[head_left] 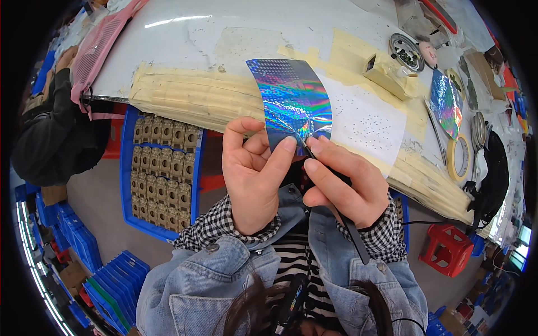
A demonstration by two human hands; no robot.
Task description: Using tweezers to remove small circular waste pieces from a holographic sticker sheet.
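Observation:
A shiny blue holographic sheet [294,92] is held up over the near edge of the table. My left hand [252,176] pinches its lower edge between thumb and fingers, and the sheet puckers there. Black tweezers [352,232] lie in my right hand [353,185], their tips at the sheet's lower edge beside my left thumb. My right thumb and forefinger are close together at that spot; whether the tips grip something small is hidden. Just right of the sheet, white paper [372,120] dotted with small dark specks lies on the table.
Masking tape covers the table's padded edge [190,92]. At right are a round dish [407,53] of dark bits, a taped box [386,78], another holographic sheet [446,103] and a tape roll [459,157]. A blue tray [159,227] of brown parts stands below left; a co-worker's dark sleeve [50,123] beyond.

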